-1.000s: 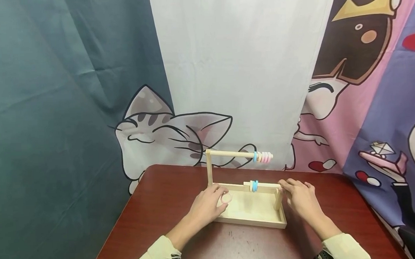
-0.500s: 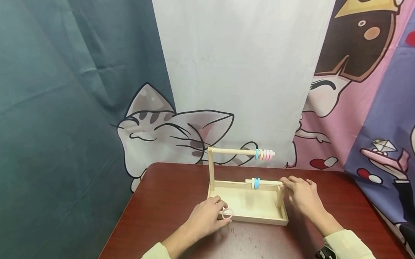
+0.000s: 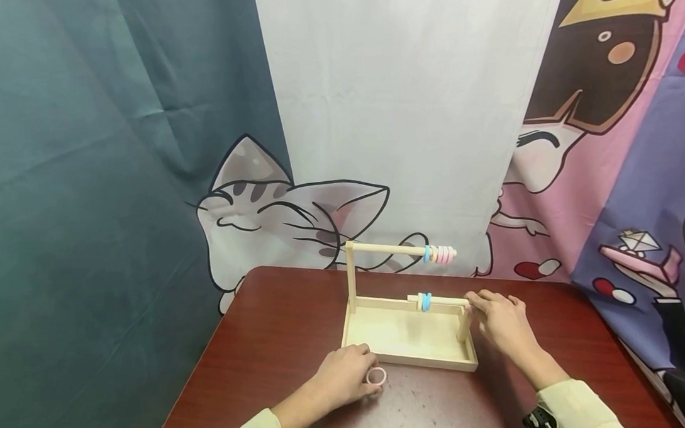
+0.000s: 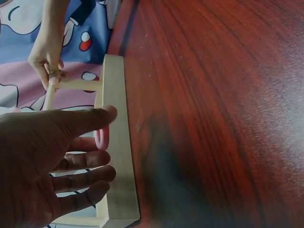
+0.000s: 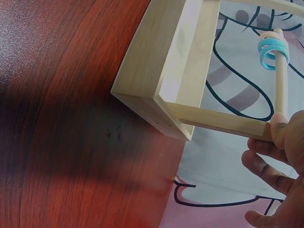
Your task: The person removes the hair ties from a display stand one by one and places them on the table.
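My left hand [image 3: 344, 376] pinches a pale pink ring [image 4: 102, 139] between thumb and index finger, just in front of the wooden tray [image 3: 427, 361] at its left end. The other fingers are partly bent. My right hand [image 3: 503, 322] grips the top of the short wooden post [image 3: 464, 326], where the lower rod [image 3: 450, 301] joins it. On that rod's free left end hang blue rings [image 3: 427, 302] and a cream ring [image 3: 419, 301]. The upper rod [image 3: 386, 248], on a tall post [image 3: 352, 280], carries a blue ring [image 3: 427, 254], cream and pink rings [image 3: 447, 255] near its right tip.
The tray stands on a reddish-brown wooden table [image 3: 267, 324]. Behind it hangs a printed curtain [image 3: 418, 110] with a cartoon cat, close to the table's back edge. My right wrist wears a black band [image 3: 539, 420].
My left hand has moved from over the tray toward me, carrying the pink ring past the front rim. The right hand keeps its hold on the short post.
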A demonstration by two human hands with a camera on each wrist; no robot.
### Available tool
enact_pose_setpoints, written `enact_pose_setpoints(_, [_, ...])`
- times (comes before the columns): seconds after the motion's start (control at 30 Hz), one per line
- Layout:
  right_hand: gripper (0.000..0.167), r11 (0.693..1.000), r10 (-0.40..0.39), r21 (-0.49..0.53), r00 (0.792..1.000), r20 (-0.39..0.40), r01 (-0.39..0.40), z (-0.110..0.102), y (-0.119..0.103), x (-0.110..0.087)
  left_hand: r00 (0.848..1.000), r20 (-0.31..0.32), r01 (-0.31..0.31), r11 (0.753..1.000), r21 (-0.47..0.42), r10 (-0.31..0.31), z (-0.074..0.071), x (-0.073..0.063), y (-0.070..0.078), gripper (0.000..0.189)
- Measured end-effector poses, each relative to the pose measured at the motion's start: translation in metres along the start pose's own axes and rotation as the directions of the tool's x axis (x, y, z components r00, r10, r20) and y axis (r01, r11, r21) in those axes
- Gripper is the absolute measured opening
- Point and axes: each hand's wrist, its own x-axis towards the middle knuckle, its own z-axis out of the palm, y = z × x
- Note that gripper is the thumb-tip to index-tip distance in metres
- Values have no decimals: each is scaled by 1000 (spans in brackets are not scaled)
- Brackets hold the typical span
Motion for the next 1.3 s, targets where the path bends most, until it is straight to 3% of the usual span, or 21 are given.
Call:
enact_pose_setpoints(0.3, [22,1000,4,-9,1000,10,-4,-3,5,4,1000,5,-5,1000,16,5,11,2,1,32])
enact_pose_setpoints(0.67, [24,1000,-16,-13,999,-44,15,-5,8,6,1000,4,10,999,52,-11,20,6,0,31])
enact_pose_setpoints(0.97, [25,1000,-15,-18,999,-33,15,-5,10,11,999,-23,29,998,61,-28,18,9,0,30])
enact_pose_setpoints(1.3, [22,999,-31,-15,997,-66,31,5,4,-3,999,21,50,998,-27,-50,24,-6,-2,32])
